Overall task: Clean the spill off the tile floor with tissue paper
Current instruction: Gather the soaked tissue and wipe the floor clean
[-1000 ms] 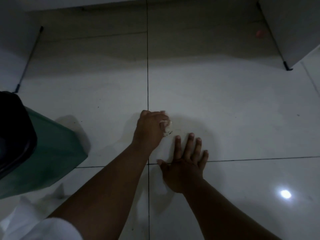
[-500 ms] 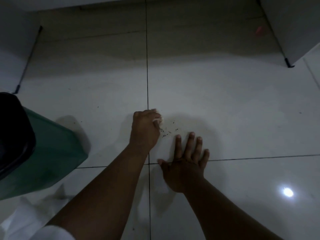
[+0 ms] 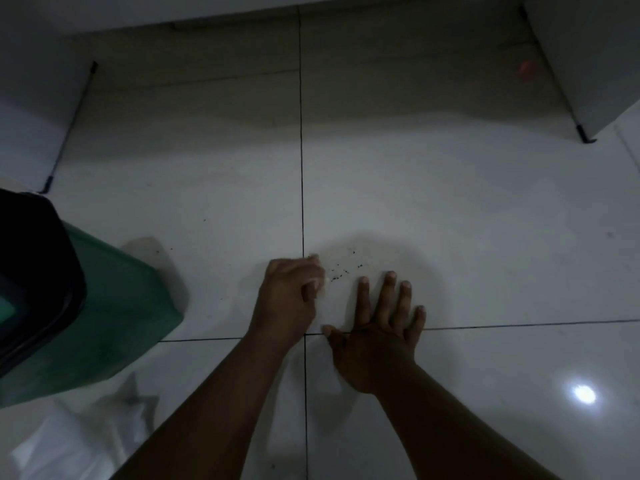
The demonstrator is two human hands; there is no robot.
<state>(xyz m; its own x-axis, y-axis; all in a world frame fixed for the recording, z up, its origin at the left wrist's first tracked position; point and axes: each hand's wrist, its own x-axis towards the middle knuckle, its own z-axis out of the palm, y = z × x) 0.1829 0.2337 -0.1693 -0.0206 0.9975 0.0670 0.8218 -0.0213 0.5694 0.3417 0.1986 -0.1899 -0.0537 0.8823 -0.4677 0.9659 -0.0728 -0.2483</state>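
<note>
Dim pale tile floor [image 3: 450, 209], green bin [image 3: 114, 317] at left. Small tissue wad [image 3: 322, 285] pinched in left hand [image 3: 291, 299], just left of dark crumbs [image 3: 341, 268]. Right hand [image 3: 377, 334] spread flat, braced on floor. Tissue judged light, soft, easily torn; best kept bunched under fingertips.

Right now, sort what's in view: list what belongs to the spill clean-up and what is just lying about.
Part of the job:
left hand gripping the small white tissue wad
dark crumb-like specks of spill
pale glossy tile floor
right hand resting flat

Lying about:
green plastic bin with black lid
crumpled white plastic bag
</note>
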